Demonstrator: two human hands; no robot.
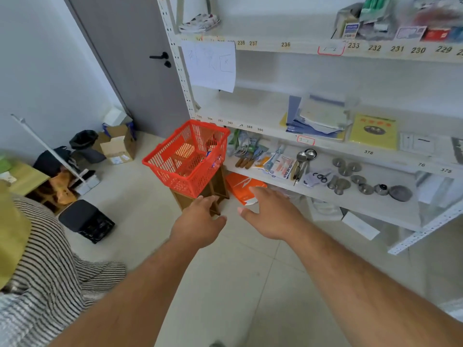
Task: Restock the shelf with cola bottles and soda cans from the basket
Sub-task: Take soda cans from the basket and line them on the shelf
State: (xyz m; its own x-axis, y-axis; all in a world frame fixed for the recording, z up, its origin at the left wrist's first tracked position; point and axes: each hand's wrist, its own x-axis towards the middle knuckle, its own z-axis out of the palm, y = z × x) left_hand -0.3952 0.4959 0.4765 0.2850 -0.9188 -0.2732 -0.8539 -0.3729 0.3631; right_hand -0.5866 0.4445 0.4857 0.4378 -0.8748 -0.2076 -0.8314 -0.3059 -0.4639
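Note:
A red plastic basket rests on a small wooden stool beside the left end of a white shelf unit. Through the basket's mesh a can or bottle with a blue and red label shows dimly; the rest of its contents are hard to make out. My left hand is stretched forward just below the basket's near corner, fingers apart, holding nothing. My right hand reaches out to the right of the stool, also open and empty.
The shelf's middle board carries folders and a yellow booklet. Its lower board holds packets, spoons and metal discs. An orange bag lies under it. Cardboard boxes, a black bin and a grey door are to the left.

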